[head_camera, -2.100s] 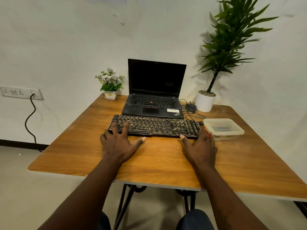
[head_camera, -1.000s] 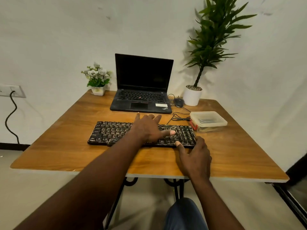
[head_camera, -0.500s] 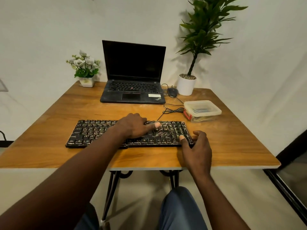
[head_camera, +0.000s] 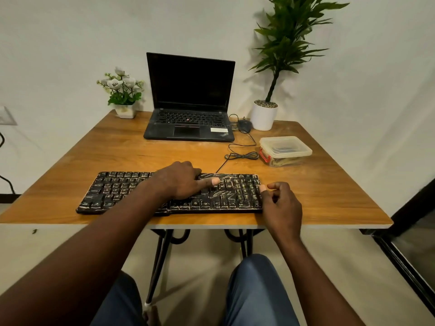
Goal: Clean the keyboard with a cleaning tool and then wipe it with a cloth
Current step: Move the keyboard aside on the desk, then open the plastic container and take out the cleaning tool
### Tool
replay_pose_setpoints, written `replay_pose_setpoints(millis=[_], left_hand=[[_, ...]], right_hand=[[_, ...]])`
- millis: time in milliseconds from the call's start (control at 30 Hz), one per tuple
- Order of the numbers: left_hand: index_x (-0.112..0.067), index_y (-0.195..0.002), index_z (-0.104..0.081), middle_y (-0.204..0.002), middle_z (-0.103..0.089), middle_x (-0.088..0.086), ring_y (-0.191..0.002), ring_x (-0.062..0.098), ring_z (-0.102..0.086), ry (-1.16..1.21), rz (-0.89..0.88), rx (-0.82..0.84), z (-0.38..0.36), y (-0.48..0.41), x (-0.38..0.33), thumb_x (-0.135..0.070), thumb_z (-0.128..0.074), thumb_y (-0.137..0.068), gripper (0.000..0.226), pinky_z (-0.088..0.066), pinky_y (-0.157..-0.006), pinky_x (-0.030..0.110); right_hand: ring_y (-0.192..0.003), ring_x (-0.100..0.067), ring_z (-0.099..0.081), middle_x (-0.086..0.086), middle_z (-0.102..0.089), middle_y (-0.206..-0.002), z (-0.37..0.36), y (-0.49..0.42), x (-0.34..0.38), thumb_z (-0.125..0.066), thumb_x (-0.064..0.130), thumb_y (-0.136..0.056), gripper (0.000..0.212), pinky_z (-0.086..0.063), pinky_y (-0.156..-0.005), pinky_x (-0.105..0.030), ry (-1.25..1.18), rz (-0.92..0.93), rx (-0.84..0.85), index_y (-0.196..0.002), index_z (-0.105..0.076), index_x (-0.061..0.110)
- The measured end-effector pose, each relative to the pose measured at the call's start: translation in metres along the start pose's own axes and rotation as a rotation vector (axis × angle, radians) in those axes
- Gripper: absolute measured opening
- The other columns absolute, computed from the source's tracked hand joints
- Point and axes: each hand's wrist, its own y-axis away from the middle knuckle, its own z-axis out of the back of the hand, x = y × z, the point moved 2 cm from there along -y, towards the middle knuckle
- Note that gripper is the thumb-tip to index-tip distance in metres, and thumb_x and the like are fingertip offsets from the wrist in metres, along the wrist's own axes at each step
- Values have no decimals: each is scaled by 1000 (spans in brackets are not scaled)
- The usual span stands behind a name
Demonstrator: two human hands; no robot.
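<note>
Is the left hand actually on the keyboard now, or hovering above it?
Touching. The head view shows the left hand lying on the keyboard, with its fingers bent over the far edge, its thumb flat on the keys and no gap.

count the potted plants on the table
2, both at the table's far edge: a small flowering plant left of the laptop, and a tall leafy plant in a white pot to its right, by the mouse. None seems hidden.
</note>
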Motion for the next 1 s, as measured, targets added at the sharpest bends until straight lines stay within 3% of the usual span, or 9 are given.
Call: replay_pose_setpoints(millis=[133, 300, 467, 567, 667, 833, 1000], left_hand=[[-18, -145, -53, -143, -54, 11, -125, 29, -53, -30, 19, -30, 1, 3, -9, -93, -8, -77, 110, -49, -100, 50], [-19, -148, -51, -149, -53, 10, -132, 29, -51, 38, -41, -161, 16, -8, -49, -92, -12, -76, 110, -48, -104, 50], [-23, -141, -59, -144, -57, 6, -129, 26, -53, 136, -146, -222, 14, -48, -106, -71, -28, -101, 70, -48, -104, 48], [-24, -143, -58, -144, -56, 5, -129, 27, -51, 170, -166, -284, 13, -77, -131, -62, -36, -104, 58, -48, -103, 48], [-22, -153, -42, -157, -40, 5, -140, 30, -39, 139, -133, -336, 15, -107, -146, -66, -51, -97, 72, -43, -111, 49], [-19, -161, -24, -168, -21, 9, -148, 34, -29, 182, -112, -362, 24, -149, -159, -81, -57, -84, 104, -35, -116, 47], [-17, -163, -19, -169, -18, 13, -151, 34, -27, 265, -123, -189, 24, -182, -166, -89, -62, -71, 125, -33, -121, 47]], right_hand=[[-91, -21, -66, 2, -72, -101, 3, -14, -3, -58, 24, -100, 11, -54, -77, -38, 3, -47, 101, -110, -63, 25], [-89, -13, -70, 10, -73, -94, 16, -50, -19, -64, 23, -99, 8, -58, -86, -43, -77, -61, 193, -101, -69, 29], [-88, -9, -68, 11, -73, -93, 30, -83, -36, -71, 24, -96, 6, -59, -86, -44, -92, -21, 162, -99, -71, 29], [-86, -5, -67, 11, -73, -94, 31, -102, -44, -71, 26, -95, 5, -60, -81, -39, -40, 39, 119, -100, -72, 28], [-84, -4, -65, 11, -71, -94, 33, -123, -53, -73, 28, -93, 8, -57, -76, -34, -15, 80, -2, -99, -68, 28], [-103, -14, -60, 2, -63, -120, 37, -150, -69, -72, 26, -94, 33, -48, -76, -21, -53, -108, -197, -124, -59, 23], [-132, -20, -55, 1, -50, -154, 27, -168, -83, -74, 37, -93, 71, -52, -99, -36, -57, -125, -104, -154, -38, 28]])
